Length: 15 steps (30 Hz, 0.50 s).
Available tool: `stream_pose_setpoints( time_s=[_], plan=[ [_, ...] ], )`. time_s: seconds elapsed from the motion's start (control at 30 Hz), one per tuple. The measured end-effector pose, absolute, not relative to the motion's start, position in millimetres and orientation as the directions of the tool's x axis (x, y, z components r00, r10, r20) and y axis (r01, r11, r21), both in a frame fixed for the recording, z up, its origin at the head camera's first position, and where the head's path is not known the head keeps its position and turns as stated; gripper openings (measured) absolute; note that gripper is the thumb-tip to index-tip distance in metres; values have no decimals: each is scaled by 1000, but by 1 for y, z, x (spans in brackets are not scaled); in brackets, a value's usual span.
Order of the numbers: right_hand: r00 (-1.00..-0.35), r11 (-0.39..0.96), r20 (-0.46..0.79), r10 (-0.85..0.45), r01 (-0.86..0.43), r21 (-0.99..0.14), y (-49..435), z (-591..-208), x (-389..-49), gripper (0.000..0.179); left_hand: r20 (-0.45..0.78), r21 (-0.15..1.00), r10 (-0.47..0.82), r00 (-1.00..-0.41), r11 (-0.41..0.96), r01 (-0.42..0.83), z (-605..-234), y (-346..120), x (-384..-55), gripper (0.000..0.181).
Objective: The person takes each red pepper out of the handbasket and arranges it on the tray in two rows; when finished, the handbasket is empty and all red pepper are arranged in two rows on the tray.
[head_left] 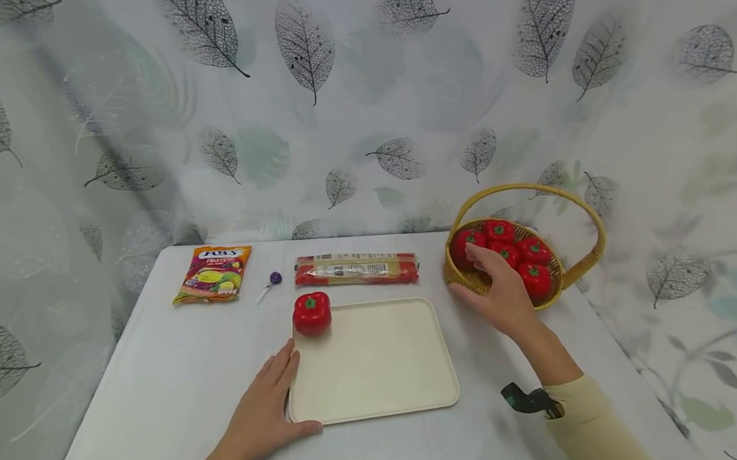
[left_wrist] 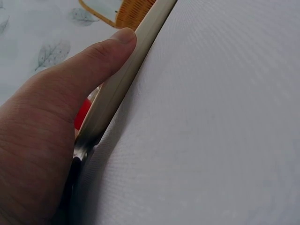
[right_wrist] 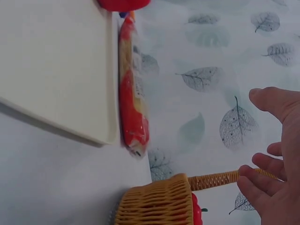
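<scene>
My left hand (head_left: 259, 412) lies at the left front corner of a cream tray (head_left: 377, 363), fingers along its left side and thumb at the front edge. In the left wrist view the thumb (left_wrist: 105, 54) rests against the tray's rim (left_wrist: 124, 77). One red bell pepper (head_left: 312, 314) sits on the tray's back left corner. My right hand (head_left: 502, 296) hovers over the left front rim of a wicker basket (head_left: 452, 274), fingers loosely bent and thumb apart, nothing between them. Several red bell peppers (head_left: 535, 281) fill the basket, the leftmost partly hidden by the fingertips.
Behind the tray lies a long red and gold packet (head_left: 356, 269). Left of it are a purple lollipop (head_left: 274, 279) and an orange Fox's candy bag (head_left: 213, 275). The basket's tall handle (head_left: 530, 186) arches above it. A leaf-print curtain (head_left: 361, 104) hangs behind the white table (head_left: 156, 384).
</scene>
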State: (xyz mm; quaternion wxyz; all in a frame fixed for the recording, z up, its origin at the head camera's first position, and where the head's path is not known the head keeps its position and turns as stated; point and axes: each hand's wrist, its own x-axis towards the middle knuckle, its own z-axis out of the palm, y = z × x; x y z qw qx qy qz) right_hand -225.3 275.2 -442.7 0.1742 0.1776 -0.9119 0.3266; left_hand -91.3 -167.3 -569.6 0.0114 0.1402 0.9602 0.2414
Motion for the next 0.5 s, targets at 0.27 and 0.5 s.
stream_pose_setpoints(
  time_s=[0.27,0.5],
  plan=[
    [-885,762,431,-175,-399,-510,303,-439,-229,78,40,465,273,-961,846,259,-570,-167,-91,138],
    [-898,791,417,-143,-357,-497,321,-435,-232,78,55,475,271,-961,839,264,-571,-168,-92,139]
  ],
)
